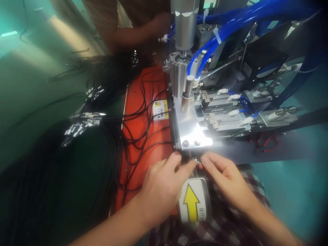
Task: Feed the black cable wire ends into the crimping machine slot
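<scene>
Both hands pinch a small red-tipped plug (197,164), left hand (164,182) at its 9 o'clock, right hand (225,177) at 3, just under the press (194,135), where fingertips could get nipped.

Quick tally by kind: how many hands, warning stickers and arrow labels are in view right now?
Hands: 3, left hand, right hand, co-worker's hand
Warning stickers: 1, warning sticker
Arrow labels: 1, arrow label
Total: 5

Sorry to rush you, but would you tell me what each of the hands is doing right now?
Left hand: fingers pinched on a small metal part at the machine's front edge.
Right hand: fingertips pinched at the same part.
</scene>
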{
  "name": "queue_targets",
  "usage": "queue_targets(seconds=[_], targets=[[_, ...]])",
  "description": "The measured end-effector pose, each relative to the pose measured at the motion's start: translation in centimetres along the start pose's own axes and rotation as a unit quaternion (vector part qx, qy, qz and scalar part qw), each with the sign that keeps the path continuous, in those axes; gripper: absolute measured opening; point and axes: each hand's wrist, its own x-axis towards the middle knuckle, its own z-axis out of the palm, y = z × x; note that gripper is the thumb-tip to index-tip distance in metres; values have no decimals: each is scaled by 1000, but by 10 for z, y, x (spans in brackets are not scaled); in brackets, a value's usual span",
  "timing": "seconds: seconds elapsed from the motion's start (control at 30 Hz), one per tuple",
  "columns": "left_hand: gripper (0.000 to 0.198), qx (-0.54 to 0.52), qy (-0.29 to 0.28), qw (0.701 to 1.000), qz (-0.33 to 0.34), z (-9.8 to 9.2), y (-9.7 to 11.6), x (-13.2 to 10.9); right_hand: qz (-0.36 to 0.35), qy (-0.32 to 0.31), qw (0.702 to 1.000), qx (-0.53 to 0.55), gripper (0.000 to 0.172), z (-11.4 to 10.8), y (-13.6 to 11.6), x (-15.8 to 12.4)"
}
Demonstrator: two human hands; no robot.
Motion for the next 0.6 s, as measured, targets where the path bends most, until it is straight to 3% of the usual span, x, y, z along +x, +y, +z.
queue_targets(seconds=[0.33,0.6], targets=[[32,-17,12,1000,-7,0,2,0,18,45,999,-2,25,-3,-3,-3],[32,-21,4,1000,-11,-2,1,1,-14,33,998,-43,20,-4,4,-4]])
